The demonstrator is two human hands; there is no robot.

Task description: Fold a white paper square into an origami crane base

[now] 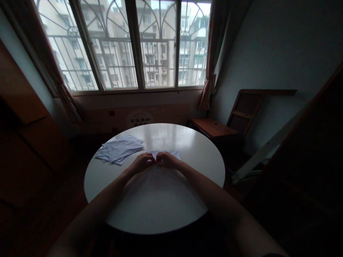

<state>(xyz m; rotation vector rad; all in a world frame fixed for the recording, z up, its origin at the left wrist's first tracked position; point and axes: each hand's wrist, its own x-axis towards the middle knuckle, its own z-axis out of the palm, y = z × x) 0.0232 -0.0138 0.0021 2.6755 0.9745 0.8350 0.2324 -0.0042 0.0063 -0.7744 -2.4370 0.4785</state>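
Observation:
Over the middle of a round white table [166,200], my left hand [143,161] and my right hand [166,160] meet with their fingertips almost touching. Both are closed in a pinch on a pale, creased sheet of paper [174,154]. Part of this paper shows beyond the right hand and a little between the two hands; the rest is hidden behind the fingers. To the left of my left hand lies a loose, overlapping pile of creased paper sheets [120,148].
A wooden bench or low cabinet [213,127] stands behind the table at the right, with a framed wooden piece [243,110] beside it. Barred windows [158,60] and tied curtains [206,94] are beyond. Wooden cabinets [29,142] line the left side.

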